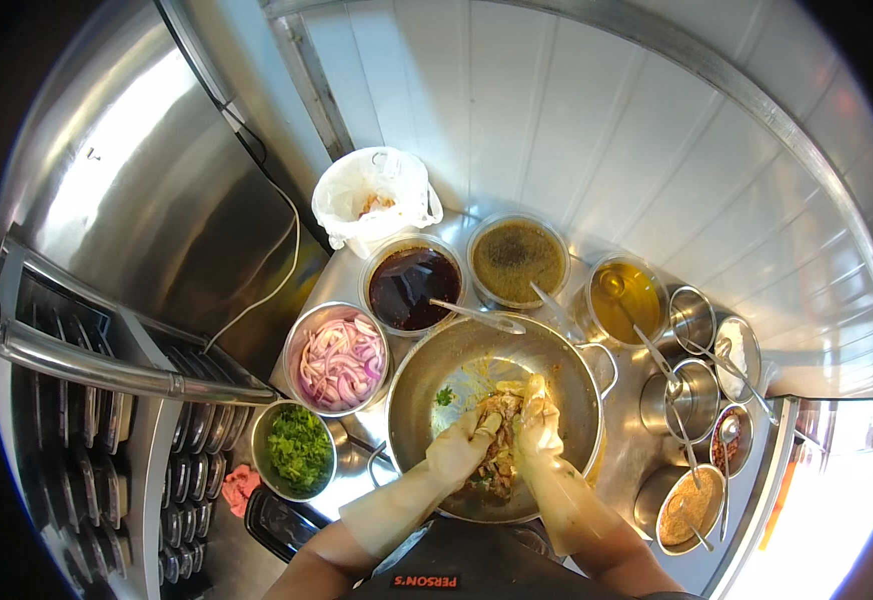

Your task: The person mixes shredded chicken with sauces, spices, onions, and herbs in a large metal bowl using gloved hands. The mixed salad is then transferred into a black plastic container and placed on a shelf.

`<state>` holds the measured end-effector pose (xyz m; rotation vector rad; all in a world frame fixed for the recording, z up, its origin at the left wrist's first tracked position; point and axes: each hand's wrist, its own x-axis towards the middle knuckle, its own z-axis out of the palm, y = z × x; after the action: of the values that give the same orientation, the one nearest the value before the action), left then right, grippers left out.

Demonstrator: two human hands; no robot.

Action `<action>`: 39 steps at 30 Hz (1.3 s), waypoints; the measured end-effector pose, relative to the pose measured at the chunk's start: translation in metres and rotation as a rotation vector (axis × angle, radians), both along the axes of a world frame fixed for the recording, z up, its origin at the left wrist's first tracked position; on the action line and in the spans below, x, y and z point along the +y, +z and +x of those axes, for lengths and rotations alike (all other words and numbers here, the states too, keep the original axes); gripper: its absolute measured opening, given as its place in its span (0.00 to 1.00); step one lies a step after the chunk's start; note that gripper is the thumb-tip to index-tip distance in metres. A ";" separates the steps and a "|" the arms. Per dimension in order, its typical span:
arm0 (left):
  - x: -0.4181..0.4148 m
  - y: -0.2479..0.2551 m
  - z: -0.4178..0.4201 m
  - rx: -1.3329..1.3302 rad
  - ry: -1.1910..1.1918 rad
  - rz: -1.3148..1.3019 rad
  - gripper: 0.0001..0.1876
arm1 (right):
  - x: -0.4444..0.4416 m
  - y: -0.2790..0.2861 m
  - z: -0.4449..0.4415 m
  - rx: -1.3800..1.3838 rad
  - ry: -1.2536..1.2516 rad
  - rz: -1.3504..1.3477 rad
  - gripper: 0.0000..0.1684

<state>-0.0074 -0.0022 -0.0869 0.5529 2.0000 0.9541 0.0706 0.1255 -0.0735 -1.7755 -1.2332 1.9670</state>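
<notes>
Both my hands wear pale translucent gloves and work inside a wide two-handled metal pan (421, 367). My left hand (460, 444) grips a clump of brown, sauced meat strips (500, 435) from the left, its thumb lying over them. On the other side my right hand (541, 420) presses against the same clump, fingers pointing away from me. A sprig of green herb (444, 396) rests on the pan floor, left of the meat. Thin yellowish sauce is smeared beyond the hands. My palms hide part of the meat.
Sliced red onion (340, 364) and chopped greens (297, 450) fill bowls at left. Behind stand tubs of dark sauce (415, 285), brownish-green marinade (519, 259) and yellow oil (626, 300), plus a lined bucket (376, 195). Spice containers (688, 506) with spoons crowd the right. A rack (173, 390) borders the left.
</notes>
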 end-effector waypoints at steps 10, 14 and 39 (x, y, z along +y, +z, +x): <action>-0.006 0.051 -0.030 -0.233 -0.277 -0.107 0.22 | 0.020 -0.010 0.054 0.186 0.937 0.623 0.21; -0.018 0.026 -0.027 -0.314 -0.217 0.002 0.20 | 0.010 -0.031 0.062 0.410 0.770 0.528 0.20; -0.007 0.049 0.004 -0.584 0.415 0.249 0.33 | -0.030 0.042 0.019 -0.064 0.569 0.082 0.37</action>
<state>-0.0036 -0.0096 -0.0380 -0.0353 1.4924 1.4369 0.0898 0.0953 -0.0315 -1.5736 -1.9830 2.0949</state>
